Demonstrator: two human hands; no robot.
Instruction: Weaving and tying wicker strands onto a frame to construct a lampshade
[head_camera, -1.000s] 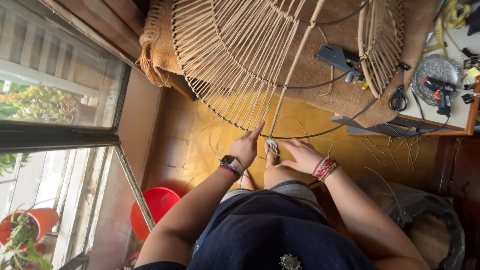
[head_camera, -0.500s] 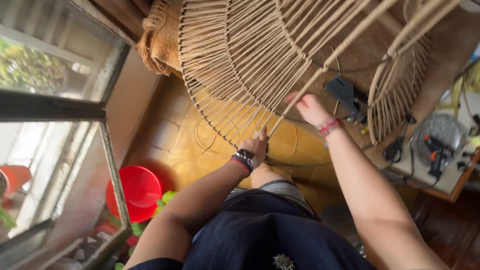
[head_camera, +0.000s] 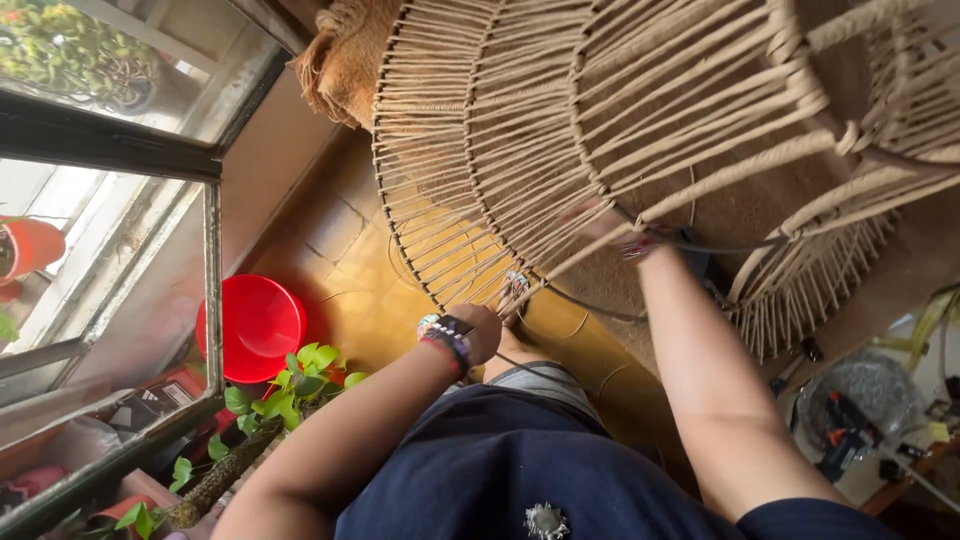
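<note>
Rough woven-cord frame (head_camera: 600, 130), glossy red plastic basin (head_camera: 255, 325), smooth yellow floor (head_camera: 370, 310).
</note>
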